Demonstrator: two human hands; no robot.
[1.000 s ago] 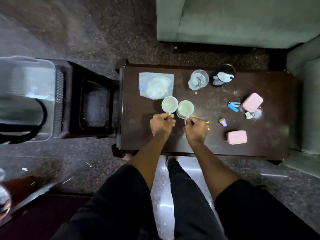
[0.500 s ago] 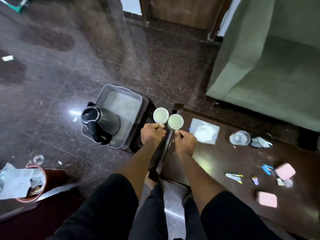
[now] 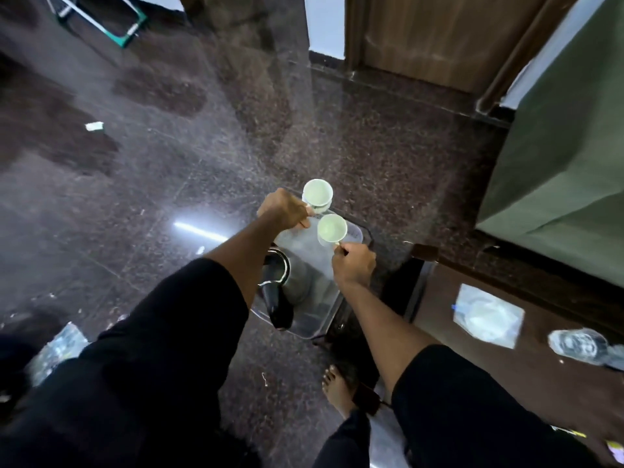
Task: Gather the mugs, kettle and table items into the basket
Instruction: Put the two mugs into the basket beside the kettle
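Observation:
My left hand (image 3: 285, 207) grips the handle of a white mug (image 3: 317, 194), held over the far end of the clear plastic basket (image 3: 354, 233). My right hand (image 3: 353, 265) holds a second white mug (image 3: 332, 228) by its handle, just above the basket's inside. A steel kettle (image 3: 297, 282) with a black handle stands in the near end of the basket, partly hidden by my left arm. A clear plastic bag (image 3: 488, 315) and a glass (image 3: 574, 344) lie on the dark wooden table (image 3: 523, 376) at the right.
The basket rests on a dark stool (image 3: 391, 292) beside the table's left end. A green sofa (image 3: 567, 163) stands at the right, a wooden door (image 3: 439, 35) behind. My bare foot (image 3: 336, 386) is on the dark polished floor. A crumpled bag (image 3: 57, 346) lies at the lower left.
Both hands lifted the two mugs off the table and carried them left, over the basket with the kettle. The view has swung left with them.

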